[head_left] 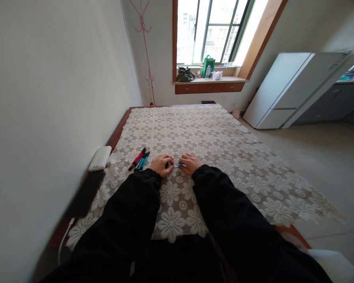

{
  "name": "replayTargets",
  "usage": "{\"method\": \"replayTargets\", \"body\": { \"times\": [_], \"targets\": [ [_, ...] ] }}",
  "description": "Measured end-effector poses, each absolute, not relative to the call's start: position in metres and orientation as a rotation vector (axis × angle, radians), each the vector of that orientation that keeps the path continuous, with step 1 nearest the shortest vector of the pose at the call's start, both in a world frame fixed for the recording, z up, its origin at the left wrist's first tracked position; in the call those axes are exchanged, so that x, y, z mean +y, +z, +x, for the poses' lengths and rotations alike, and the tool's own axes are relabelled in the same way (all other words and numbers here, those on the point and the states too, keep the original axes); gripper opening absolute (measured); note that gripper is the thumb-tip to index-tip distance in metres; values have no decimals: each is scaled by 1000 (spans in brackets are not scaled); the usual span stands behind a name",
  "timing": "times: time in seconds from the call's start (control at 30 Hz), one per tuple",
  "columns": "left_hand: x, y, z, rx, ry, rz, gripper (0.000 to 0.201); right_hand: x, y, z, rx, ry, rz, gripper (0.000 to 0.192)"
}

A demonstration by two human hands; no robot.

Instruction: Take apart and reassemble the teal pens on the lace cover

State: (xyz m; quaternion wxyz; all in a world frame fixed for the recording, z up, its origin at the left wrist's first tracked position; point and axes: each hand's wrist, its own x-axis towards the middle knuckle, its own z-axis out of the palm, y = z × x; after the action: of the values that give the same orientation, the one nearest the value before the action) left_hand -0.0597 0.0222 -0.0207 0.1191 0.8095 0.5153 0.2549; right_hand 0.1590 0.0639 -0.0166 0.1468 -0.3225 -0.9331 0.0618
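blue pen (180, 165) pinched between curled left hand (161, 164) and right hand (191, 163), seemingly.

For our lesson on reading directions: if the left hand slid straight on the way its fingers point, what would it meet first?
The left hand points toward the right hand; it would probably first meet the blue pen held between them, though depth is unclear.

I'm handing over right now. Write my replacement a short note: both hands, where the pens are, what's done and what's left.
Left hand: curled on the lace tablecloth, grip closed on the dark end of a blue pen.
Right hand: holds the other end of that pen; whether cap and barrel are joined is too small to tell.
Pen bundle: one red and several blue, lying left of the left hand, untouched.
White case and a dark flat item lie by the wall.
Left: the pen in hand, then the bundle.
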Motion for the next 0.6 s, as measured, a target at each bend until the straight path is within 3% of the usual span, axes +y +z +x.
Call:
{"method": "replayTargets", "body": {
  "times": [0.27, 0.4, 0.6],
  "targets": [
    [20, -16, -58, 1538, 743, 2325, 10, 73, -19, 169, -2683, 236, -914, 13],
    [19, -14, -58, 1623, 782, 2258, 25, 63, -12, 166, -2598, 266, -837, 24],
    [17, -14, -57, 1655, 747, 2260, 40, 52, -7, 156, -2610, 267, -752, 20]
  ]
}}
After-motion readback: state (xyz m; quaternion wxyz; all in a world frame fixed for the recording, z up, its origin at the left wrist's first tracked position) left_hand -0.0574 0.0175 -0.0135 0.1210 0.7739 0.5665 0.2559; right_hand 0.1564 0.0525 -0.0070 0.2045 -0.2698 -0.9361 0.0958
